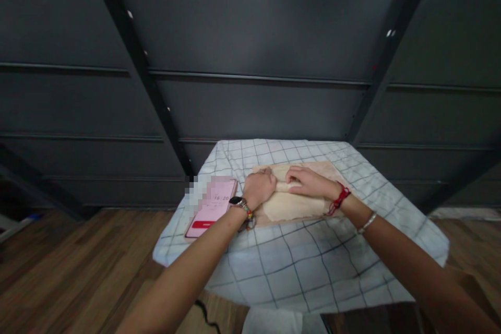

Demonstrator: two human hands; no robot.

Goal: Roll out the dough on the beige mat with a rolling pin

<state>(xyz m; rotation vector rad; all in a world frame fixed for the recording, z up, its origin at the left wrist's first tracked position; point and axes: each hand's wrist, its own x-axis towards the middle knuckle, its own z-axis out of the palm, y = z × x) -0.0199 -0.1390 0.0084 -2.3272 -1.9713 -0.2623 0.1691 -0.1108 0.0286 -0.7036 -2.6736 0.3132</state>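
A pale cream sheet [291, 207], of cloth or something like it, lies on a slightly larger tan sheet [323, 168]. Across its middle runs a rolled or folded ridge [282, 187] of the same pale colour. My left hand [259, 188] is closed over the left end of this ridge, its fingertips hidden beneath the hand. On the ridge's right part, my right hand [311, 182] rests with fingers curled round it and the thumb on the near side. The two hands are a short gap apart.
A phone [209, 209] with a lit pink screen lies left of my left hand. White checked cloth [297, 261] covers the small table. Behind it stands a dark metal panel wall [258, 109]. Wooden floor [94, 261] surrounds the table, with a black cable [206, 315] near the front.
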